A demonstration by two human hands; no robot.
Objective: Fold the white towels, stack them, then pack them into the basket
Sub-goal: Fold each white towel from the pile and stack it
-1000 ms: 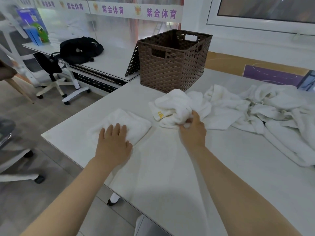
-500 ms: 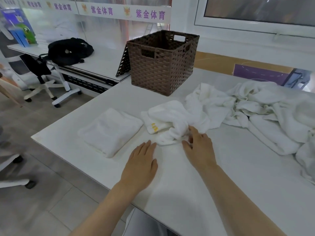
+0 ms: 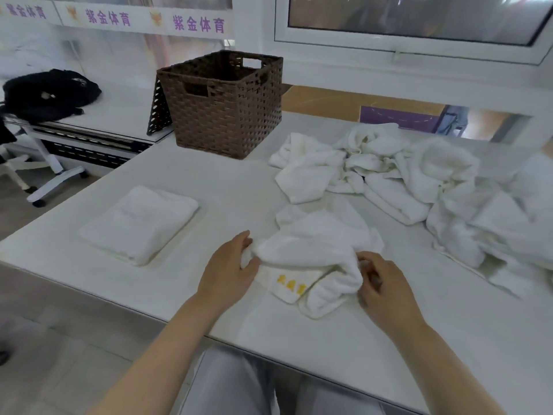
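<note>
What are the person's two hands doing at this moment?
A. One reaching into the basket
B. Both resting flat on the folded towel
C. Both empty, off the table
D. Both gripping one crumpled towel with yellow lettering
D. The left hand and right hand each grip an edge of the crumpled towel with yellow lettering, while the folded towel lies untouched to the left and the basket stands farther back.

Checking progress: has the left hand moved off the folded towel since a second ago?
Yes. The left hand left the folded towel and now grips the crumpled towel rightward.
</note>
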